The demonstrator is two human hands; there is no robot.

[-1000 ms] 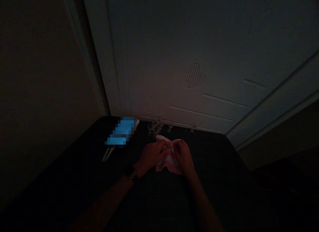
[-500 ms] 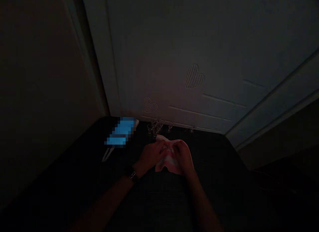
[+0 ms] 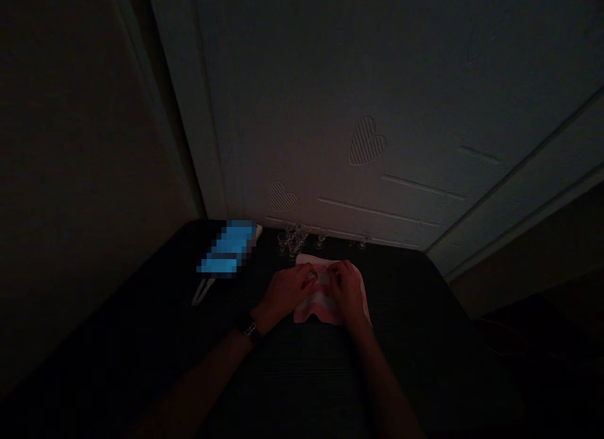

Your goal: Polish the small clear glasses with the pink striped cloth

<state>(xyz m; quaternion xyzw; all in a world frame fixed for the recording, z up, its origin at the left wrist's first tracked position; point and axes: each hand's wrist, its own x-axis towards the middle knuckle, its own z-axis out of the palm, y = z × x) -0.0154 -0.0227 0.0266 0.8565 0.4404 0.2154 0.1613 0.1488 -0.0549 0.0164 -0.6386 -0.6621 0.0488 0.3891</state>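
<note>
A pink-and-white cloth point(image 3: 319, 300) lies spread on the dark table beneath both hands. My left hand point(image 3: 290, 289), with a dark band on its wrist, is closed at the cloth's left side. Between its fingertips glints a small clear glass piece point(image 3: 312, 275), largely covered by the fingers. Over the right part of the cloth, my right hand point(image 3: 346, 290) has its fingers bent together in a pinch; what they hold, if anything, is too dark to make out. Just behind the cloth stands a cluster of several small clear glasses point(image 3: 293, 241).
Another small glass point(image 3: 321, 239) and one farther right point(image 3: 363, 242) stand near the wall panel point(image 3: 283, 137). A bright blurred screen point(image 3: 229, 247) with a pale cable or strap point(image 3: 202, 292) is at the left. The dark table point(image 3: 292, 376) meets walls behind and left.
The cloth, bunched up around the fingers before, now lies flatter with more of its middle showing. Its raised right side has dropped. My hands have shifted only slightly.
</note>
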